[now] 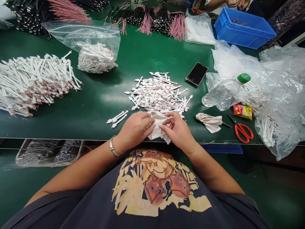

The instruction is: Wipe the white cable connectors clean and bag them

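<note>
At the front of the green table, a pale cloth (156, 129) lies between my hands. My left hand (138, 127), with a silver bangle on the wrist, is closed on the cloth's left side, thumb against fingers. From the right, my right hand (177, 130) pinches the cloth as well; whether a small cable is folded inside I cannot make out. Just beyond my fingers spreads a loose pile of short white cables (158, 92) with connector ends. A few separate white cables (118, 119) lie left of my left hand.
A large white cable heap (35, 81) and a filled clear bag (96, 57) are at left. To the right are a phone (197, 74), a bottle (221, 92), a bundled cloth (209, 122), red-handled scissors (242, 131) and a blue bin (243, 30). Another person's hands (235, 3) show behind.
</note>
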`<state>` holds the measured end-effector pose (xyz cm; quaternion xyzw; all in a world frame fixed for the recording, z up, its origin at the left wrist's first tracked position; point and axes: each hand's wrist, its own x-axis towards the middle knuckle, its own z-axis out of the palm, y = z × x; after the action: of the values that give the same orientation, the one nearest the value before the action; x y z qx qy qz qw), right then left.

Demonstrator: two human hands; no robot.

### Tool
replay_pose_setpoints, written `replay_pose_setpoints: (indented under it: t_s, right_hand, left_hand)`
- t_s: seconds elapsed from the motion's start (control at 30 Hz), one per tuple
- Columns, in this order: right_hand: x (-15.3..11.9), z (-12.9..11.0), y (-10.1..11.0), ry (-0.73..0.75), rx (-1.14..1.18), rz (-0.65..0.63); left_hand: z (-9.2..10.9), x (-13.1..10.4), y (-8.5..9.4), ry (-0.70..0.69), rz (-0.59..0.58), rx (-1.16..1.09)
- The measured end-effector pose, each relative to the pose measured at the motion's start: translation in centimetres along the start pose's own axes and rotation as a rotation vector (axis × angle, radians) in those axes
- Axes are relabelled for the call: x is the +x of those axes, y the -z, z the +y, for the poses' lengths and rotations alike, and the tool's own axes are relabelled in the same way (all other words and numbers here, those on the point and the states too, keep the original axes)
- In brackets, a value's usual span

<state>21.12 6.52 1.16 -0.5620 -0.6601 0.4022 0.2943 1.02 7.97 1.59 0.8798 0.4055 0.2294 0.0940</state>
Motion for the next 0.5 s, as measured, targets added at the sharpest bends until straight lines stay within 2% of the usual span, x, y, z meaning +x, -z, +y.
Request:
replay_pose_setpoints:
  t_s: [0.1,0.2,0.3,0.37,0.5]
  right_hand:
    - [0.2,-0.1,-0.3,-0.05,0.204,-0.005]
    - [-0.1,-0.2,0.3,-0.075,0.487,0.101]
    - [-0.9,0.0,1.8,-0.12,0.631,0.212]
    - [-1.5,0.1,2.7,-0.164,0.671,0.262]
    - [-2.5,0.6,3.7,-0.225,0.704,0.354]
  left_hand:
    - [-0.1,-0.2,-0.1,0.001,0.063,-0.05]
    - [-0.1,-0.7,0.3,0.019,0.112,-0.097]
    - [0.2,-1.3,1.2,0.093,0.129,-0.191]
    - [0.5,-1.6,2.1,0.258,0.083,-0.437]
    - [0.8,-2.1,3.7,0.844,-0.127,-1.396]
